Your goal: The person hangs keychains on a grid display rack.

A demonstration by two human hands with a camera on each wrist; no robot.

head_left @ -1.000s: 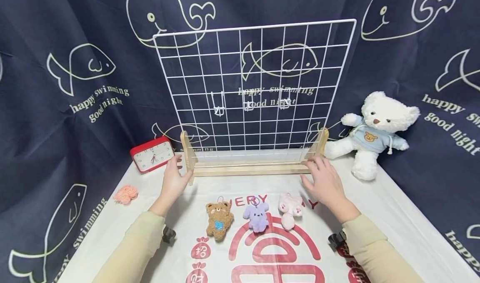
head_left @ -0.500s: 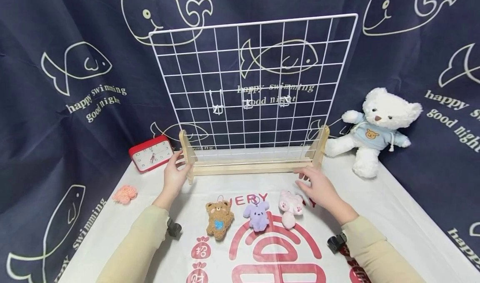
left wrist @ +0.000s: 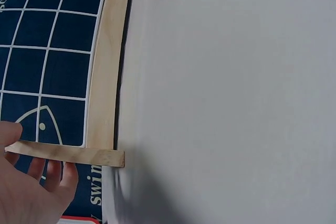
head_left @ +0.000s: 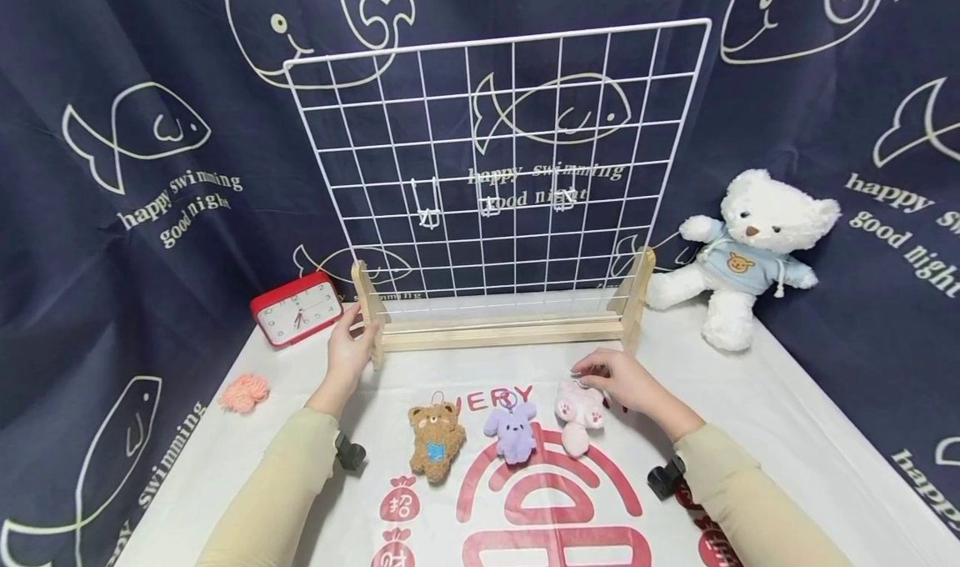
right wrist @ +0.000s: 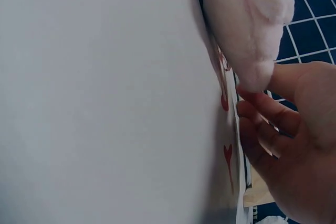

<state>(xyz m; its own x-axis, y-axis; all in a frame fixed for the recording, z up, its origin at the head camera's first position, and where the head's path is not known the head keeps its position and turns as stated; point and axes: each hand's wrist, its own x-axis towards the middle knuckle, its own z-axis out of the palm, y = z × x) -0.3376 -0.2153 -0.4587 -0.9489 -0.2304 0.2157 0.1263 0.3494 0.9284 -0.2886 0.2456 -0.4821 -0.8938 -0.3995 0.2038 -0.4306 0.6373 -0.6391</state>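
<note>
A white wire grid panel [head_left: 495,158] stands upright in a wooden stand [head_left: 498,333], with three white hooks [head_left: 429,217] hanging on it. My left hand [head_left: 351,354] grips the stand's left wooden end piece [left wrist: 68,153], thumb on one side and fingers on the other. At the upper end of a pink plush keychain [head_left: 579,413], my right hand [head_left: 626,379] pinches with thumb and index finger; the right wrist view shows this pink plush [right wrist: 244,19] between them, its loop hidden. Beside it lie a purple plush keychain [head_left: 513,434] and a brown bear keychain [head_left: 435,442].
A red alarm clock [head_left: 297,308] stands left of the stand, close to my left hand. Nearer the left table edge lies a coral hair tie-like bundle [head_left: 243,393]. At the right sits a white teddy bear [head_left: 750,258]. Dark curtains [head_left: 112,242] surround the table.
My right hand has left the stand's right end and come down toward me to the pink plush's upper end. My left hand keeps to the stand's left end. The head view has shifted slightly.
</note>
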